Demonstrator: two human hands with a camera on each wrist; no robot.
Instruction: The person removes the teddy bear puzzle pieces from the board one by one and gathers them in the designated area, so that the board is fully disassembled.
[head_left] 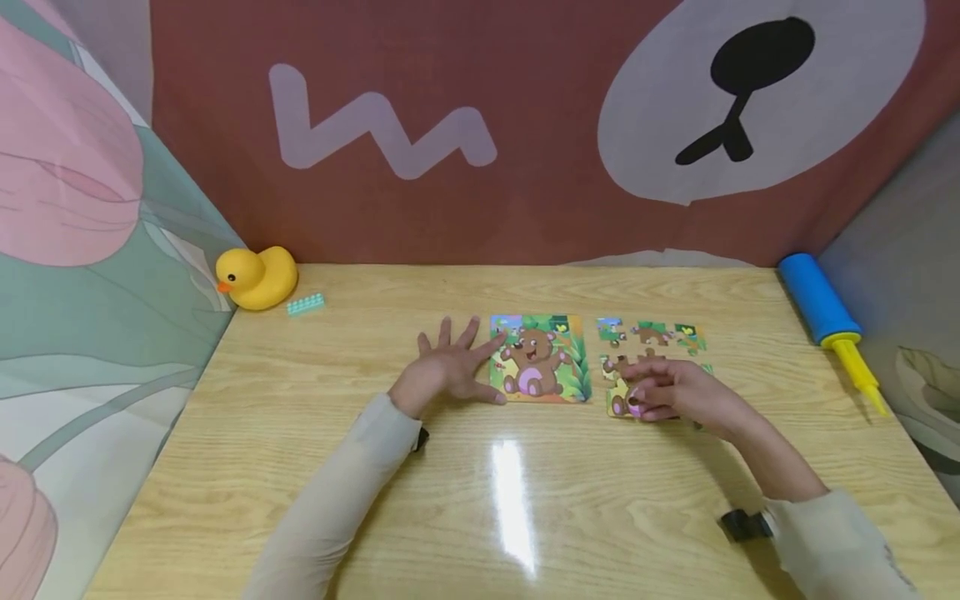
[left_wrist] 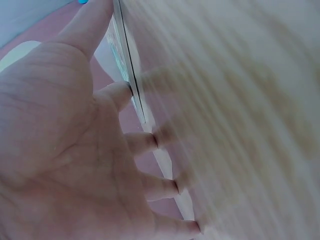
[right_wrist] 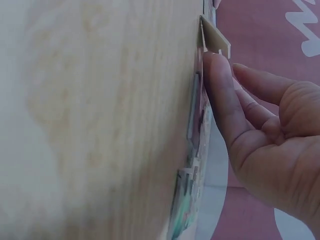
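Note:
My left hand [head_left: 450, 367] is spread wide with its fingertips down on the table, the index finger and thumb over the left edge of a square bear picture [head_left: 532, 362]. In the left wrist view its palm [left_wrist: 55, 125] faces the camera and holds nothing. To the right of the picture, my right hand [head_left: 697, 396] reaches in over a cut-up bear puzzle [head_left: 652, 332] and covers part of it. Its fingers pinch the lower-left puzzle piece [head_left: 618, 406]. The right wrist view shows a puzzle piece [right_wrist: 217, 39] tilted up at the fingertips.
A yellow rubber duck [head_left: 258, 279] sits at the back left with a small mint toy brick [head_left: 305, 304] beside it. A blue and yellow hand pump [head_left: 821, 300] lies along the right side. A printed cloth [head_left: 525, 208] rises behind the wooden table [head_left: 420, 517].

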